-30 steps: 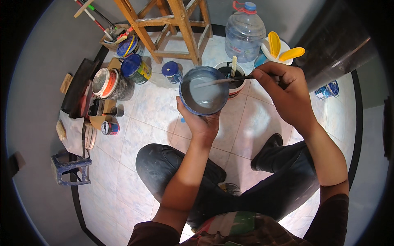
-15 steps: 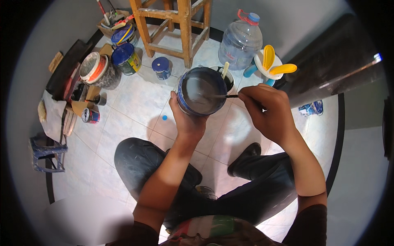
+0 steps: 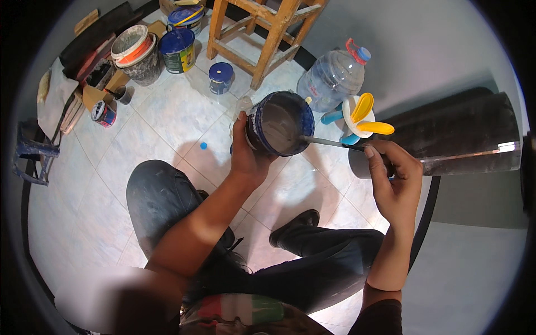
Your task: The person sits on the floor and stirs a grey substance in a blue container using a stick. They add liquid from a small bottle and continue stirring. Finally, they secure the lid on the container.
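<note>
My left hand is closed around the side of a blue tub, its thumb up along the wall. The tub's mouth is tilted toward me and to the right. Thick grey paint coats its inside. Between the fingertips of my right hand is a thin stick, dark at the hand and grey along the shaft. It slants across the tub's right rim, and its far end reaches the paint. Whether that end carries bristles I cannot make out.
Beyond the tub stand a wooden stool, a large clear bottle and a white container with yellow handles. A dark cylinder lies at right. Blue cans and paint-stained buckets stand at far left.
My right hand has moved right and down, drawing the stick from the tub's middle toward its right rim. The tub tilts more to the right. The view has turned.
</note>
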Available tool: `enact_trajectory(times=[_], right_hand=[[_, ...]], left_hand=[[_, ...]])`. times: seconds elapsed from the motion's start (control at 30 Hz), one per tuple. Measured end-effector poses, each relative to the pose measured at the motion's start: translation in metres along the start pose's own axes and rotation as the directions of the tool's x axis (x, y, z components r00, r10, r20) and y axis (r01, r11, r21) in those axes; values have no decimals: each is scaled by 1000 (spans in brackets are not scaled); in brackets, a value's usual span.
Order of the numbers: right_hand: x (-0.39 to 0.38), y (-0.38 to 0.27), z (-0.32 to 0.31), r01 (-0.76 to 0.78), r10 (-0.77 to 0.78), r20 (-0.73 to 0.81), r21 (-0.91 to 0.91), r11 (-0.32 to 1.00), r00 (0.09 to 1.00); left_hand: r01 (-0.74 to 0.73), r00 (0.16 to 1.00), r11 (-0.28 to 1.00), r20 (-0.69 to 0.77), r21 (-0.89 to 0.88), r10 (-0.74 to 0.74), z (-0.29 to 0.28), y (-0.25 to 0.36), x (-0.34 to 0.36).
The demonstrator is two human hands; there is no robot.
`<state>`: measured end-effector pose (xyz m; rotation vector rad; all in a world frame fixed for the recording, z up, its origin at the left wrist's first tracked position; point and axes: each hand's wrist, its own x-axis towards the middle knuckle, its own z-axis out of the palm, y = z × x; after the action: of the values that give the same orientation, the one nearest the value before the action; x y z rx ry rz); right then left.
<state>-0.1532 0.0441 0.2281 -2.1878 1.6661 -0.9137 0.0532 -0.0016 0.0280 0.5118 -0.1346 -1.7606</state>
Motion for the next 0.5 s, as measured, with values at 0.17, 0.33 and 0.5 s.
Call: enact_trajectory(times=[0.17, 0.33, 0.5], right_hand=[[2, 1, 5, 70, -70, -70, 0, 998, 995], [5, 4, 23, 158, -159, -40, -15, 987, 986], [7, 15, 36, 261, -250, 130, -72, 963, 959]], left_hand=[[9, 1000, 999, -3, -40, -9, 3, 4, -4], [42, 999, 998, -26, -40, -43, 4, 0, -5], [50, 999, 997, -12, -51, -51, 9, 1, -6]])
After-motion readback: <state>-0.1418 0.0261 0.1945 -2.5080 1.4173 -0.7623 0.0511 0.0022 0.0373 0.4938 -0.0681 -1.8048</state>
